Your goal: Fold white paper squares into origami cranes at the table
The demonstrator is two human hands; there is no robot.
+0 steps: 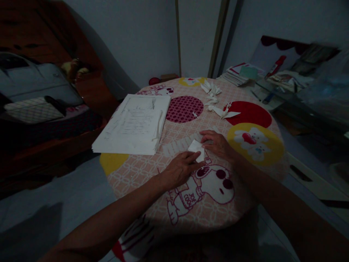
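Observation:
A small piece of folded white paper (pixel 195 146) lies on the round, cloth-covered table, close to its middle. My left hand (pixel 178 169) comes in from the lower left, with its fingertips and thumb closed on the paper's near edge. On the other side, my right hand (pixel 218 145) has its fingers bent and its fingertips at the paper's right edge, partly covering it. Beyond the hands, several folded white paper cranes (pixel 225 112) rest in a loose row near the red circle of the cloth.
A thick stack of white sheets (pixel 136 123) with handwriting lies at the table's left. The patterned tablecloth (pixel 218 214) hangs over the near edge. At right stands a glass-topped surface (pixel 268 89) with papers; a wooden bench (pixel 89 83) holding bags is at left.

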